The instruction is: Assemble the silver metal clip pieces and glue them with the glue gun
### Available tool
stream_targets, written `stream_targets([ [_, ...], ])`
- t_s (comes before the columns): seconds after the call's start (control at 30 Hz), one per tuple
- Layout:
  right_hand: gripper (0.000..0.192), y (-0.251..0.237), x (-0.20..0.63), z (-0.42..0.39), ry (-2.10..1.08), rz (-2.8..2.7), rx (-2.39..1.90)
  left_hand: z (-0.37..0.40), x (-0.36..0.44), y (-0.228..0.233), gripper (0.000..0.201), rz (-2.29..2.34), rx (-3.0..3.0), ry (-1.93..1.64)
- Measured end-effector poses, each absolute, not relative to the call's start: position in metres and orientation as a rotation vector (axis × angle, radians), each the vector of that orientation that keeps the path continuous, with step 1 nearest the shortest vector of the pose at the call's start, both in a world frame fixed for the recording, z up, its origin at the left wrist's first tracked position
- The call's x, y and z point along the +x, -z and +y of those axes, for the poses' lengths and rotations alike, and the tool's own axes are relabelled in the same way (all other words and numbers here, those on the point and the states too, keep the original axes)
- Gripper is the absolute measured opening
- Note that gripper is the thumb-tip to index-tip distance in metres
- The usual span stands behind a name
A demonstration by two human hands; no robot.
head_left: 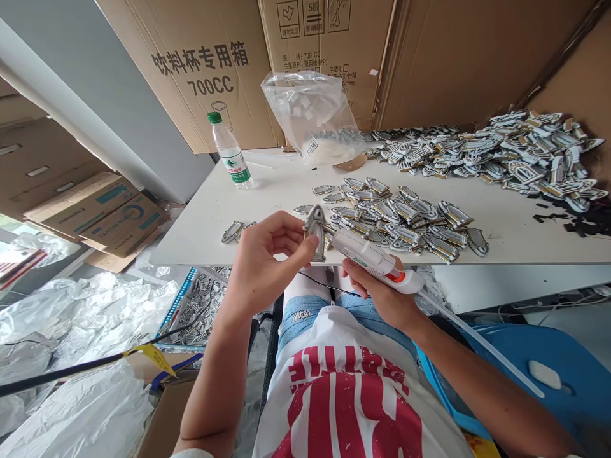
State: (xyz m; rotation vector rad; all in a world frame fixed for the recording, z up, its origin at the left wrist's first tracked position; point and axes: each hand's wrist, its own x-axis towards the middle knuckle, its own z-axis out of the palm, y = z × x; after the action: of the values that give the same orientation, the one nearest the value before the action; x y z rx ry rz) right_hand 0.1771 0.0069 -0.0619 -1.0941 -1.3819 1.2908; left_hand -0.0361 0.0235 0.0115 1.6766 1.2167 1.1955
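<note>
Between the thumb and fingers of my left hand (274,257) is a small grey-and-white arch-shaped piece (315,234), held upright over the table's front edge. My right hand (382,289) grips a white hot glue gun (367,254) with an orange part near its back. The gun's nozzle points left at the piece, very close to it; whether they touch I cannot tell. A long whitish glue stick (482,343) sticks out of the gun's rear. Just beyond the gun lies a loose pile of similar arch-shaped pieces (401,219).
A bigger heap of pieces (525,152) fills the back right of the white table (191,235). A water bottle (231,152) and a clear plastic bag (315,114) stand before large cardboard boxes (205,70). Below left, a blue crate (179,299) holds more pieces. A cable (71,366) crosses the lower left.
</note>
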Motion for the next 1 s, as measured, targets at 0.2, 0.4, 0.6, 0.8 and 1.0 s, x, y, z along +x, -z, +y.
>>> stream_targets([
  [0.2, 0.045, 0.0643, 0.1761, 0.0083, -1.281, -1.367, -1.099, 0.024, -0.0377, -0.013, 0.012, 1.186, 1.689, -1.218],
  [0.4, 0.044, 0.0656, 0.176, 0.0086, -1.278, -1.35, -1.092, 0.0238, -0.0374, -0.0114, 0.01, 1.179, 1.698, -1.221],
  [0.6, 0.043, 0.0619, 0.1758, 0.0087, -1.276, -1.379, -1.124, 0.0253, -0.0386, -0.0094, 0.01, 1.167, 1.698, -1.22],
  [0.8, 0.043, 0.0623, 0.1763, 0.0084, -1.268, -1.385, -1.135, 0.0255, -0.0384, -0.0095, 0.011, 1.172, 1.701, -1.22],
  [1.0, 0.047, 0.0632, 0.1779, 0.0081, -1.286, -1.419, -1.136, 0.0246, -0.038, -0.0095, 0.01, 1.178, 1.712, -1.227],
])
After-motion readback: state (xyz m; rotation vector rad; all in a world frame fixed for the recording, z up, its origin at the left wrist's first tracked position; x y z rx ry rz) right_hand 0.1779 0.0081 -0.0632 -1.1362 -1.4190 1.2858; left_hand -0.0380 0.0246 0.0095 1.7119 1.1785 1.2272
